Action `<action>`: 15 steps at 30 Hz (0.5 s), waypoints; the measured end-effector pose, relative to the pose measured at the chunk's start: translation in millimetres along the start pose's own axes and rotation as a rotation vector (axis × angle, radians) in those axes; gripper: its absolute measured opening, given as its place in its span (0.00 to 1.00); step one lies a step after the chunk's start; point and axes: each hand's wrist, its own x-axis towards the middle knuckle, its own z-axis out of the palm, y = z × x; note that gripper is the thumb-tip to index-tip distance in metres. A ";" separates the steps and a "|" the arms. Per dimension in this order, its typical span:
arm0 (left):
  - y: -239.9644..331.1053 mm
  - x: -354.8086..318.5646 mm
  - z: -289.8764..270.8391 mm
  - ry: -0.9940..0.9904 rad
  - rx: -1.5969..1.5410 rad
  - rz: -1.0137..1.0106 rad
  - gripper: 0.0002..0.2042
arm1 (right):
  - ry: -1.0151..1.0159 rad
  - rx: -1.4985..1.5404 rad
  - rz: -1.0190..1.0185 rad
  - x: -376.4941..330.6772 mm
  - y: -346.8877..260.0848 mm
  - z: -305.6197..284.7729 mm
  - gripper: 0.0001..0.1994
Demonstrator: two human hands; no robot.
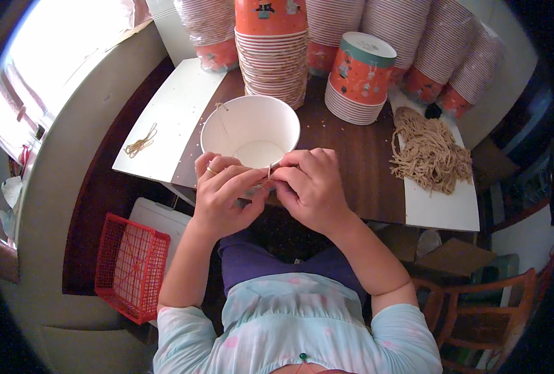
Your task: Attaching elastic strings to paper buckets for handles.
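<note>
A white paper cup (252, 128) stands open-mouthed on the brown table (352, 162) right in front of me. Both hands meet at its near rim. My left hand (224, 190), a ring on one finger, pinches a thin tan string (269, 169) against the rim. My right hand (311, 184) grips the same string from the other side. Another bit of string (219, 107) is tied at the cup's far left rim.
Tall stacks of orange paper cups (272, 50) line the back of the table. A pile of tan strings (428, 153) lies on a white board at right; a few strings (140, 143) lie on the left board. A red wire basket (130, 265) sits on the floor left, a wooden chair (489, 305) right.
</note>
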 end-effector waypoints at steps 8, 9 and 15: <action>-0.2 -3.9 0.4 0.013 0.054 0.054 0.10 | 0.017 -0.040 -0.018 -0.8 -0.1 -0.1 0.07; 0.8 -3.5 0.4 0.014 0.054 0.054 0.10 | 0.017 -0.040 -0.018 -0.5 -0.4 -0.2 0.07; 5.2 -3.2 -0.5 0.012 0.057 0.009 0.09 | 0.023 -0.036 -0.013 -1.2 -0.3 1.4 0.07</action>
